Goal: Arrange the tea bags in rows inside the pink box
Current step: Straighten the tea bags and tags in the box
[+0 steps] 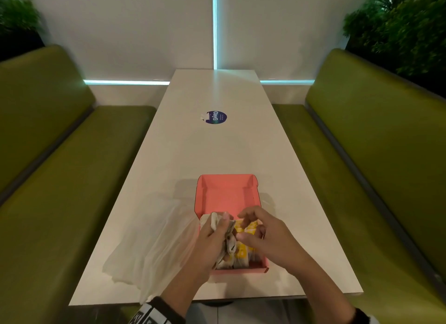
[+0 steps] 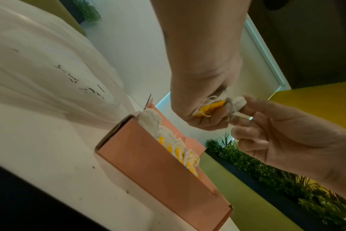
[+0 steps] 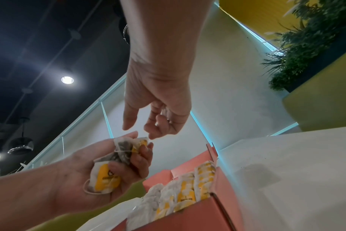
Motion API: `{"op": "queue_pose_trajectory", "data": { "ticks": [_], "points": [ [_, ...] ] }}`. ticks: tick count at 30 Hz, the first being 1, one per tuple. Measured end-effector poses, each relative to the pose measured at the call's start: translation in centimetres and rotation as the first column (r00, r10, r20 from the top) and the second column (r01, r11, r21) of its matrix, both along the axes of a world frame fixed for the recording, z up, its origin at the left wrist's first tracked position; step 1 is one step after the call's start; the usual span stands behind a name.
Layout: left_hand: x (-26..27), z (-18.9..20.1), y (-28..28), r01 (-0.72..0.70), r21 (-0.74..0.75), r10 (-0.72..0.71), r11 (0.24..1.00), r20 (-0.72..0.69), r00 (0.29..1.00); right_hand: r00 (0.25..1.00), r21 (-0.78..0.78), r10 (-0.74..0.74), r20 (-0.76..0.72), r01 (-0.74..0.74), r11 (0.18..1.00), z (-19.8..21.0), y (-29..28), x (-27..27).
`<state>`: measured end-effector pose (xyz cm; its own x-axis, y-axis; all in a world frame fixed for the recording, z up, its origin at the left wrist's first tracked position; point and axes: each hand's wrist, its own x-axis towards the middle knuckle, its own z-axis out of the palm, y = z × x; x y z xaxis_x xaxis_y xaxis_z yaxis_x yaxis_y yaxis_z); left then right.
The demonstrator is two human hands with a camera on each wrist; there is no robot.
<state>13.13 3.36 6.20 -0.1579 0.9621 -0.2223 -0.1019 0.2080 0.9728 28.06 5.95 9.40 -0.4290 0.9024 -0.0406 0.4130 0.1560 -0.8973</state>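
Gripping a crumpled bunch of tea bags [image 1: 223,237] with curled fingers, the left hand [image 1: 212,241] hovers over the near left part of the pink box [image 1: 226,193]; the right hand [image 1: 263,232] hangs just beside it, fingers loosely bent and holding nothing, fingertips close to the bunch. That box sits near the table's [image 1: 217,145] near edge, more tea bags [image 3: 184,195] standing in a row at its near end. A clear plastic bag [image 1: 149,246] lies against its left side
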Motion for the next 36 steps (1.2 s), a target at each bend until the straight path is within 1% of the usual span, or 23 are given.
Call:
{"op": "queue_pose_trajectory", "data": {
  "ticks": [1, 3, 5, 7, 9, 11, 13, 15, 16, 18, 21, 25, 27, 29, 30, 31, 32, 33, 34, 35, 36],
  "points": [
    [0.0, -0.2, 0.1, 0.001, -0.023, -0.001, 1.0, 0.021, 1.0, 0.999, -0.015, 0.022, -0.031, -0.023, 1.0, 0.1, -0.1, -0.1],
    [0.0, -0.3, 0.1, 0.001, -0.062, 0.003, 0.998, 0.064, 0.998, 0.998, -0.015, 0.044, -0.041, -0.045, 0.999, -0.1, -0.2, -0.3],
    [-0.1, -0.3, 0.2, 0.004, -0.127, 0.006, 0.992, 0.079, 0.997, 0.999, -0.013, 0.006, -0.043, -0.006, 1.0, -0.1, -0.1, -0.7],
    [0.1, -0.2, 0.3, 0.021, -0.153, -0.006, 0.988, 0.095, 0.995, 0.998, -0.014, -0.017, -0.06, 0.016, 1.0, -0.4, 0.0, -1.0],
    [0.2, 0.1, 0.3, 0.047, -0.12, -0.034, 0.992, 0.113, 0.993, 1.0, 0.124, 0.004, -0.009, -0.003, 0.992, -0.8, 0.0, -1.3],
    [0.3, 0.3, 0.1, 0.086, -0.077, -0.075, 0.993, 0.138, 0.988, 0.999, 0.267, 0.015, 0.036, -0.024, 0.963, -1.3, 0.1, -1.4],
    [0.3, 0.7, -0.1, 0.123, -0.079, -0.103, 0.989, 0.216, 0.971, 1.0, 0.304, -0.007, -0.002, 0.007, 0.953, -1.6, 0.4, -1.3],
    [0.0, 0.9, -0.2, 0.168, -0.105, -0.133, 0.98, 0.275, 0.952, 0.997, 0.285, -0.028, -0.067, 0.046, 0.957, -1.4, 0.5, -1.0],
    [-0.1, 1.0, -0.3, 0.192, -0.12, -0.152, 0.974, 0.282, 0.947, 0.995, 0.275, -0.033, -0.094, 0.058, 0.96, -1.2, 0.7, -0.9],
    [-0.4, 0.9, -0.5, 0.196, -0.141, -0.15, 0.97, 0.28, 0.948, 0.991, 0.216, -0.042, -0.127, 0.069, 0.974, -0.8, 0.8, -0.6],
    [-0.6, 0.9, -0.9, 0.168, -0.132, -0.126, 0.977, 0.28, 0.952, 0.992, 0.095, -0.049, -0.114, 0.06, 0.994, 0.2, 0.9, -0.4],
    [-1.1, 0.5, -1.2, 0.122, -0.131, -0.077, 0.984, 0.306, 0.949, 0.993, 0.074, -0.06, -0.101, 0.067, 0.995, 1.4, 1.1, 0.4],
    [-1.5, 0.0, -1.2, 0.072, -0.123, -0.038, 0.99, 0.258, 0.965, 0.986, 0.111, -0.142, -0.083, 0.15, 0.982, 1.7, 1.4, 0.7],
    [-2.0, -0.3, -1.1, -0.001, -0.105, 0.024, 0.995, 0.217, 0.976, 0.954, 0.245, -0.299, -0.027, 0.297, 0.923, 1.4, 1.7, 0.9],
    [-2.3, -0.4, -1.0, -0.042, -0.093, 0.059, 0.995, 0.194, 0.979, 0.936, 0.331, -0.352, 0.023, 0.325, 0.886, 1.5, 1.7, 1.0],
    [-2.5, -0.4, -0.9, -0.08, -0.079, 0.092, 0.994, 0.165, 0.982, 0.937, 0.371, -0.336, 0.101, 0.278, 0.886, 1.6, 1.7, 1.1],
    [-2.8, -0.4, -0.9, -0.107, -0.063, 0.115, 0.992, 0.13, 0.985, 0.953, 0.334, -0.23, 0.198, 0.155, 0.93, 1.7, 1.7, 1.3],
    [-2.9, -0.3, -0.8, -0.127, -0.043, 0.131, 0.991, 0.105, 0.986, 0.95, 0.22, -0.049, 0.308, -0.021, 0.975, 1.8, 1.5, 1.3],
    [-3.0, -0.2, -0.7, -0.137, -0.023, 0.139, 0.99, 0.086, 0.987, 0.912, 0.079, 0.13, 0.389, -0.173, 0.982, 2.0, 1.3, 1.3],
    [-2.9, 0.0, -0.6, -0.143, -0.001, 0.143, 0.99, 0.071, 0.987, 0.877, 0.011, 0.204, 0.434, -0.232, 0.973, 2.1, 1.1, 1.2],
    [-2.9, 0.2, -0.6, -0.144, 0.024, 0.142, 0.989, 0.054, 0.988, 0.868, 0.034, 0.155, 0.471, -0.193, 0.981, 2.0, 1.1, 1.1]
  ]
}}
